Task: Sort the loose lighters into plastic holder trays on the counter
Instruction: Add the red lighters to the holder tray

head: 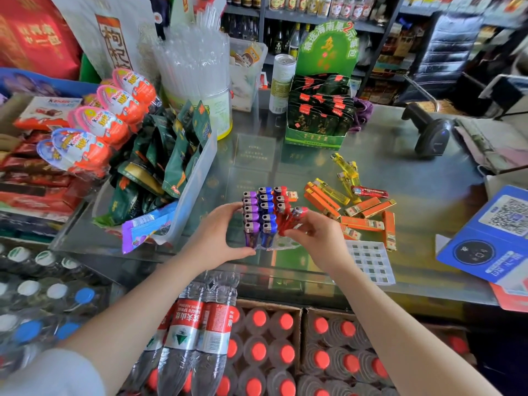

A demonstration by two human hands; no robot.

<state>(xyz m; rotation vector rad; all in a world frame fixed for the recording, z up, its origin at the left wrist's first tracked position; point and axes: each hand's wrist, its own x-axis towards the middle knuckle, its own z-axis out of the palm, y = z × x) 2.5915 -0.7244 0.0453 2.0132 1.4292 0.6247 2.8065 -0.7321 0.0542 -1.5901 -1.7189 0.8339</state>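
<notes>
Bare glass (400, 161) right of tray; snack bin (197, 178) crowds its left.

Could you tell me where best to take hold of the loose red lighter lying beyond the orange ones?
Probably pinch the red lighter across its slim body at mid-length, coming from above: it lies flat on the glass counter, long sides exposed.

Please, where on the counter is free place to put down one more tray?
Bare glass lies between the green display box and the holder tray, and between the yellow lighters and the barcode scanner. Right of the tray, orange lighters crowd it.
</notes>
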